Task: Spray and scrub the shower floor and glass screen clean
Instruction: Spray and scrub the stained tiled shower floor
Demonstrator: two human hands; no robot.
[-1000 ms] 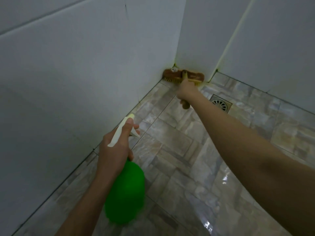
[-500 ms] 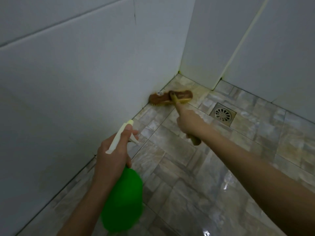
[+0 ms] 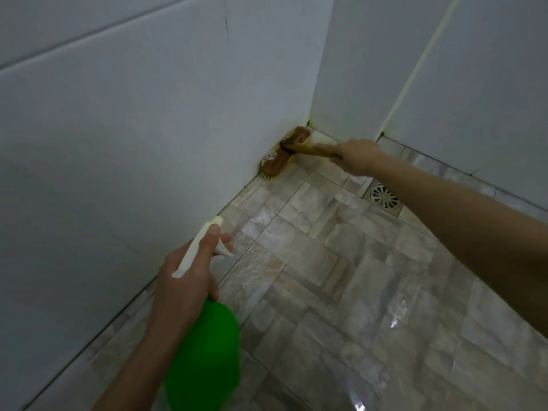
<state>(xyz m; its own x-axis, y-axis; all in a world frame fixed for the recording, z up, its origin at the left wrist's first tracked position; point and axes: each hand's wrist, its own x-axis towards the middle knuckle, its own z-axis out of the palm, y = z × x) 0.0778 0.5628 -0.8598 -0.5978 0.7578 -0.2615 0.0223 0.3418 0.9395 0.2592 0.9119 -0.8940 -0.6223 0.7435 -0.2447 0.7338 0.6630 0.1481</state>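
Observation:
My left hand (image 3: 185,287) grips the neck of a green spray bottle (image 3: 204,357) with a pale trigger head, its nozzle pointing toward the left wall. A finger lies over the trigger. My right hand (image 3: 357,157) holds the yellow handle of a brown scrub brush (image 3: 286,155), whose head lies on the tiled shower floor (image 3: 341,277) along the foot of the left wall, near the far corner. The brush's yellow bristles show at its near end. No glass screen is in view.
White tiled walls (image 3: 133,129) close in the left and the far side. A round metal drain (image 3: 384,197) sits in the floor just right of my right forearm. The floor tiles are wet and shiny at the lower right.
The brush has swung from a spot further along the wall back toward the far corner, its head now lying lengthwise against the left wall. My left hand with the bottle has barely moved.

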